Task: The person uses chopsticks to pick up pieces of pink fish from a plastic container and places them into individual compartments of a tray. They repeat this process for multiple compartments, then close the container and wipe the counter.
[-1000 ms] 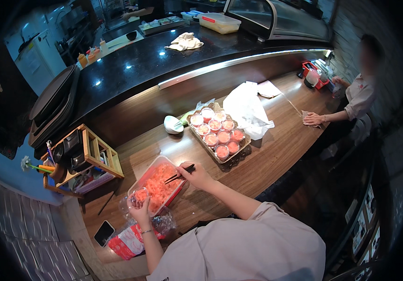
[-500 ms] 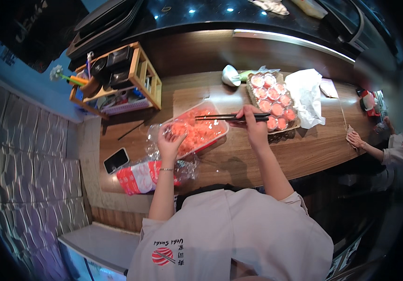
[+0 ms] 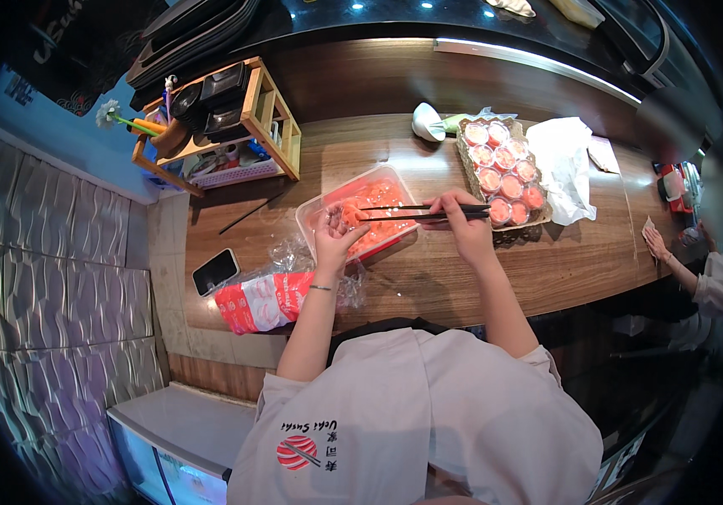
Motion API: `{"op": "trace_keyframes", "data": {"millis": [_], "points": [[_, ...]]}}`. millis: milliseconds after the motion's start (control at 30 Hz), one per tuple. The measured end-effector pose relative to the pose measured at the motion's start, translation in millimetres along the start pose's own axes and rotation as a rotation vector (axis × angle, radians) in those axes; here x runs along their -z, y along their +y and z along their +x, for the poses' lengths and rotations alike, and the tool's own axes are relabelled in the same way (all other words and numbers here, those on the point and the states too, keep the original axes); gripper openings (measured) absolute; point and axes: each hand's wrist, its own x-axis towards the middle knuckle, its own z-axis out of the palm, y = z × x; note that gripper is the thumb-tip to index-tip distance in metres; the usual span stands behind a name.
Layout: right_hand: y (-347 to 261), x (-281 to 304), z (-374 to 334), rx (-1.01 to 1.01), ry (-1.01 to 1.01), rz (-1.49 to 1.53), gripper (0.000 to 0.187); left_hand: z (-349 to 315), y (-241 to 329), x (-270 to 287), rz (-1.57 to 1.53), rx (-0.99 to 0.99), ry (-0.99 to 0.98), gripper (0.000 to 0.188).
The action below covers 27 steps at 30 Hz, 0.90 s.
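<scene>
"Orange food shreds: location?"

"Inside one white-and-red tub, left half of the wooden counter, between its near and far edges."

"Right hand: condition?"

"Closed about one pair of black chopsticks, which cross above the tub's right side, tips at the shreds."

"Left hand?"

"Apart from the right, over the tub's left side, fingers curled beside a clump of shreds. Whether it grips anything, I cannot tell."

"Items toward the near edge?"

"One red-and-white packet, at that edge; crumpled clear plastic, between packet and tub; one dark-screened phone, by the near left corner."

"Far edge?"

"One wooden rack, far left corner, bearing black dishes. One white bowl, close to the far edge."

"Right of the tub?"

"One brown carton tray, holding small cups with orange contents; one crumpled white sheet, beside it; another person's hand, toward the counter's right end, near edge."
</scene>
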Motion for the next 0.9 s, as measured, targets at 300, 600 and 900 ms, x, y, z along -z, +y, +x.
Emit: {"op": "trace_keyframes", "data": {"millis": [300,600,900], "points": [[19,32,-5,0.024,0.047,0.210,0.036,-7,18,-19,0.015,0.048,-0.181,0.066],[32,36,-29,-0.093,0.136,0.296,0.036,-17,31,-28,0.098,-0.026,-0.239,0.064],[50,-1,-47,-0.086,0.216,0.290,0.033,-19,46,1,0.205,-0.026,-0.274,0.063]]}}
